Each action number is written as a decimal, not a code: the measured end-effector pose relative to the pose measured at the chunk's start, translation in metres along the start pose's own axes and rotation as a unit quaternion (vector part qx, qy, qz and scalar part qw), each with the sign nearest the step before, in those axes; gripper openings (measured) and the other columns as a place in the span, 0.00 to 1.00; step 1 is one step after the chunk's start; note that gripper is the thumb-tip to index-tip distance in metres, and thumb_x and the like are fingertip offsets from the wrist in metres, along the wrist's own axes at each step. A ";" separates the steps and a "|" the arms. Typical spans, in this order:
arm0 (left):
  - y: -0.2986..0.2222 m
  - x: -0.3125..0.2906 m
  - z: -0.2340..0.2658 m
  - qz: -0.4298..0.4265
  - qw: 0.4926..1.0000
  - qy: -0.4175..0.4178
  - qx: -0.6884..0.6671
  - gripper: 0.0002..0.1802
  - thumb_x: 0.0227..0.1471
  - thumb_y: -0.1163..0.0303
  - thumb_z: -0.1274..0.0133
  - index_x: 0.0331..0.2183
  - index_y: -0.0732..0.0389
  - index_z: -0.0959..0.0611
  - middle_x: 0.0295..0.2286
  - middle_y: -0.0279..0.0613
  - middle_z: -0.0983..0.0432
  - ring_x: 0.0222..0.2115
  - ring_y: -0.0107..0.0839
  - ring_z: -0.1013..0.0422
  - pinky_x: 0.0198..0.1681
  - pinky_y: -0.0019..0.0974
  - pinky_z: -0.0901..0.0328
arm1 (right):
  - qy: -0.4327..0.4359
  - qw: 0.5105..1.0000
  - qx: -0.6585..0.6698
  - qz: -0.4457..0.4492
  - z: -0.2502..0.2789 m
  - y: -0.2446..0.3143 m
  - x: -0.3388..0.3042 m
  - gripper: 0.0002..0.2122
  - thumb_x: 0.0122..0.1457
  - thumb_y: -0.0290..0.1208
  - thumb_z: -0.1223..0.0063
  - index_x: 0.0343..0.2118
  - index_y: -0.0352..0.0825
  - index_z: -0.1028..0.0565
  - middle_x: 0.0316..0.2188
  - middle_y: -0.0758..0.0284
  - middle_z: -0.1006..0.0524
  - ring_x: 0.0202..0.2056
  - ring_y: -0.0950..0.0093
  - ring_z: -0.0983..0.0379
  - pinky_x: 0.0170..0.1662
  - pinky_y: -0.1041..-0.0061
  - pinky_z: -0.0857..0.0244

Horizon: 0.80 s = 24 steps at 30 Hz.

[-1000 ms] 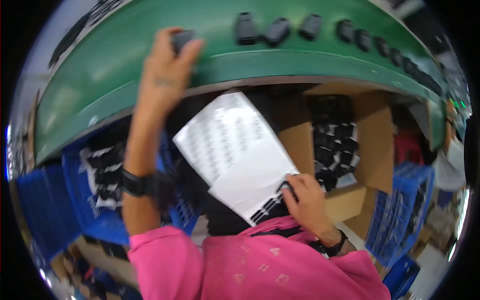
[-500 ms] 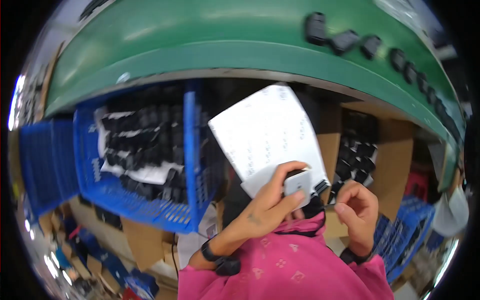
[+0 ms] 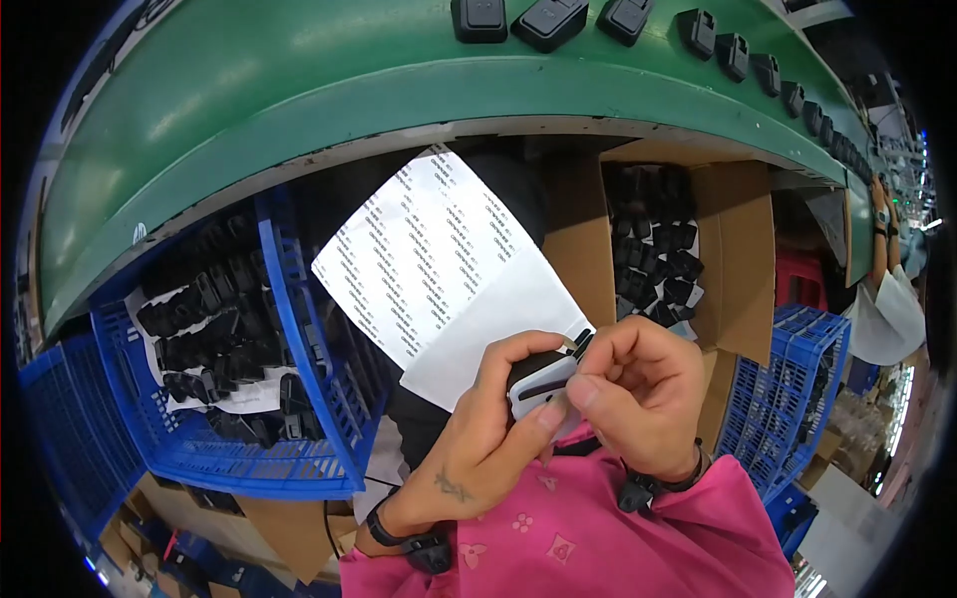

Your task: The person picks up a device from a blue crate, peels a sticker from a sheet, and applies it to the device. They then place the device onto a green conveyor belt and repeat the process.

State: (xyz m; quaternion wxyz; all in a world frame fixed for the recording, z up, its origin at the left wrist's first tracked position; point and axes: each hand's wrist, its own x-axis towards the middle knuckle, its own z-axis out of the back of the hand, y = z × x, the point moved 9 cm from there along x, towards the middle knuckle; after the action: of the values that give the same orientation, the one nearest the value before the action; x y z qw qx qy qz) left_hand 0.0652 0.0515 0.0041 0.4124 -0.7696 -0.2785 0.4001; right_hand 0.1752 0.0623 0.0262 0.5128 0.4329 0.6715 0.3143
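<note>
My left hand is closed round a small black casing with a light grey face and a dark slot. The white backing sheet, printed in repeated rows, extends from this hand toward the bench. Dark strips show at its near right corner. Thumb and forefinger of my right hand are pinched together against the casing's right side. What lies between them, if anything, is hidden.
Black cradle-shaped housings stand in a row on the green bench. A blue crate of black parts is at left. To the right are a cardboard box of similar parts and a blue basket.
My right hand has come left from beside the casing to touch it, its fingers now pinched there. The view has shifted right, so crate, sheet and box appear farther left.
</note>
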 end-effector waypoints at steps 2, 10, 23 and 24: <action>0.004 -0.001 0.001 0.011 1.000 -0.003 -0.019 0.24 0.56 0.73 0.56 0.53 0.64 0.41 0.31 0.41 0.31 0.26 0.22 0.35 0.30 0.27 0.38 | -0.003 1.000 -0.010 -0.001 0.000 -0.002 0.002 0.05 0.53 0.17 0.46 0.31 0.26 0.30 0.24 0.70 0.26 0.24 0.89 0.32 0.26 0.90 0.40; 0.006 0.001 0.003 0.007 1.000 -0.008 -0.015 0.23 0.56 0.73 0.56 0.53 0.64 0.41 0.30 0.41 0.31 0.25 0.22 0.35 0.30 0.27 0.38 | -0.006 1.000 -0.024 0.006 0.000 -0.002 0.006 0.04 0.53 0.17 0.46 0.30 0.26 0.30 0.23 0.71 0.27 0.24 0.90 0.33 0.25 0.90 0.41; 0.004 0.002 0.003 -0.012 0.999 -0.028 0.028 0.23 0.56 0.73 0.55 0.52 0.64 0.41 0.31 0.43 0.30 0.25 0.24 0.34 0.30 0.27 0.37 | -0.024 0.997 -0.055 0.044 0.004 -0.006 0.006 0.05 0.52 0.17 0.46 0.30 0.25 0.29 0.22 0.71 0.26 0.23 0.90 0.32 0.24 0.91 0.39; 0.003 0.002 0.003 -0.022 0.998 -0.032 0.043 0.23 0.56 0.73 0.55 0.52 0.64 0.41 0.31 0.43 0.30 0.25 0.24 0.34 0.30 0.27 0.37 | -0.021 0.997 -0.058 0.040 0.004 -0.007 0.006 0.04 0.52 0.16 0.47 0.30 0.25 0.31 0.23 0.67 0.26 0.24 0.85 0.29 0.26 0.88 0.36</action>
State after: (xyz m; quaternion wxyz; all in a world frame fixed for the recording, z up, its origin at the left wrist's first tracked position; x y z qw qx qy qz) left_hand 0.0637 0.0527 0.0003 0.4447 -0.7318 -0.2908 0.4267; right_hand 0.1764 0.0647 0.0171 0.5384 0.4352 0.6233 0.3637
